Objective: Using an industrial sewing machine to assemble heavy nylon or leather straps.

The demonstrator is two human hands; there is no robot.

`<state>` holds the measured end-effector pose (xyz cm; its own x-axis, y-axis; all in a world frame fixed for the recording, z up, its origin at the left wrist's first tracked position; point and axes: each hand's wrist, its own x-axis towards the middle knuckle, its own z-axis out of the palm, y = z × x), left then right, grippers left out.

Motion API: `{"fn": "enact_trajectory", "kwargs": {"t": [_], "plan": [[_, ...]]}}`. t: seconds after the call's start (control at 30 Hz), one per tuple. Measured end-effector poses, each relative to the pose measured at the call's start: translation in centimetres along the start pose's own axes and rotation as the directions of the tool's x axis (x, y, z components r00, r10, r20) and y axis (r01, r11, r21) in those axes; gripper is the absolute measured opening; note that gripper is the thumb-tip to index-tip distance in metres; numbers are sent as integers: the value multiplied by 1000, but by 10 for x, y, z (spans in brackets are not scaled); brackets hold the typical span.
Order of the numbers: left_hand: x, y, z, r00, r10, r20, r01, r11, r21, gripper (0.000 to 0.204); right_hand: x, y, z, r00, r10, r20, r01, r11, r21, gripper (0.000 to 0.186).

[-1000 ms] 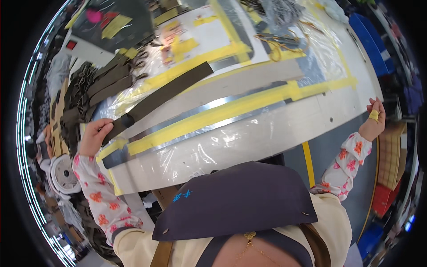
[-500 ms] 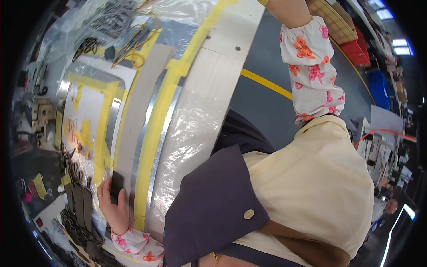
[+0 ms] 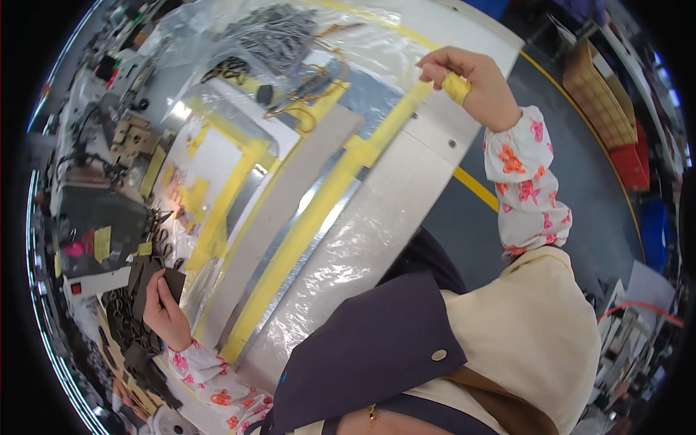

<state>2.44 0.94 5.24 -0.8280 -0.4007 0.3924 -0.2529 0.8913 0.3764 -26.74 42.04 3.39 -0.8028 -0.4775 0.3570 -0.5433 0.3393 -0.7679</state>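
Between the thumb and fingers of my left hand [image 3: 165,313] is a flat dark brown piece [image 3: 175,283], possibly fabric or leather. It is held at the left side of the work table, beside a bunch of dark straps [image 3: 123,308]. My right hand [image 3: 484,88] is raised over the far right edge of the table, with yellow tape wrapped round one finger. Its thumb and fingertips are pinched together; whatever they hold, if anything, is too small to tell. A long grey strip [image 3: 279,196] lies along the table, bordered by yellow tape [image 3: 290,250].
Clear plastic sheeting [image 3: 341,250] covers the metal table edge. Farther off lie a bundle of grey cords [image 3: 275,36], tangled yellow-brown cord [image 3: 308,116] and a small black object [image 3: 264,94]. A sewing machine [image 3: 101,217] stands at left. Cardboard boxes [image 3: 598,94] stand beyond the floor line.
The view has turned, so the table appears more slanted. My left hand has carried the dark piece off the grey strip toward the dark straps. My right hand has come into view.
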Motion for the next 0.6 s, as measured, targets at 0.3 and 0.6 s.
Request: {"fn": "enact_trajectory", "kwargs": {"t": [0.3, 0.6], "plan": [[19, -7, 49, 996, 39, 84, -24, 984, -174, 13, 117, -68, 188, 751, -596, 283, 632, 774, -48, 12], [14, -27, 45, 984, 87, 154, -28, 935, -353, 13, 248, 2, 260, 894, 37, 447, 357, 545, -759, 23]]}}
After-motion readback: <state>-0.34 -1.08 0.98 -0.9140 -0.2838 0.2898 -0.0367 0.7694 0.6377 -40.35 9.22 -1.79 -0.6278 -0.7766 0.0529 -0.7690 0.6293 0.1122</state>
